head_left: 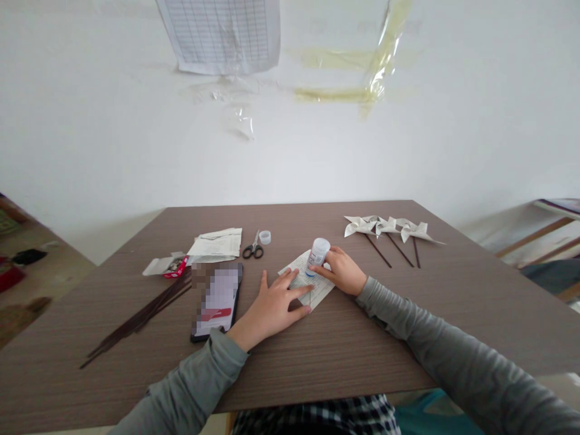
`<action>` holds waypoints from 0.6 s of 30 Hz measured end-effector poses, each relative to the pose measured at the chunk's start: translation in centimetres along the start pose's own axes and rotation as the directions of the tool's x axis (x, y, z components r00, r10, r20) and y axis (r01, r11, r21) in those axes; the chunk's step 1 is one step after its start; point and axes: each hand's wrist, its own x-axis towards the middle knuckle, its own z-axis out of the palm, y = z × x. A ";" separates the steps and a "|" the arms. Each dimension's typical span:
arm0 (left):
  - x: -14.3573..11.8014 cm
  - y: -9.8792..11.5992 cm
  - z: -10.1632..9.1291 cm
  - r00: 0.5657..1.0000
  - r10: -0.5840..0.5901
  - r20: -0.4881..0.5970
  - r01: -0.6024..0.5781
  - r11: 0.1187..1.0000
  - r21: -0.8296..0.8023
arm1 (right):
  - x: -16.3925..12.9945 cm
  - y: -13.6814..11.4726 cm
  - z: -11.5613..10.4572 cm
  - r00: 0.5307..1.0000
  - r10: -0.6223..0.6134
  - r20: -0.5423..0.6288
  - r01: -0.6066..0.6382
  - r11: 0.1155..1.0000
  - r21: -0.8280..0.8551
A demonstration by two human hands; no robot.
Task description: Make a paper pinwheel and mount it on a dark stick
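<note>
My left hand (pixel 272 305) lies flat with spread fingers on a printed slip of paper (pixel 302 279), pinning it to the brown table (pixel 344 356). My right hand (pixel 343 270) grips a small white glue bottle (pixel 318 254), tilted with its tip down on the paper. The bottle's white cap (pixel 265 237) lies apart, beside the scissors (pixel 253 248).
A phone (pixel 217 300) lies left of my left hand. Several thin dark sticks (pixel 140 317) lie at the left. A small open box (pixel 168 264) and folded papers (pixel 216 244) sit behind the phone. Three paper pinwheels on sticks (pixel 389 232) rest at the back right.
</note>
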 end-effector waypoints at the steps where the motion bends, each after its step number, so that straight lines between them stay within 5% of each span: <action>1: 0.0 0.0 0.0 1.000 -0.002 0.000 0.002 1.000 0.000 | 0.0 0.0 0.0 1.000 -0.006 0.005 0.006 1.000 0.002; 18: 0.2 -0.2 0.0 1.000 0.008 0.019 -0.008 1.000 0.000 | 0.1 -0.4 -0.2 1.000 0.008 -0.002 -0.008 1.000 0.024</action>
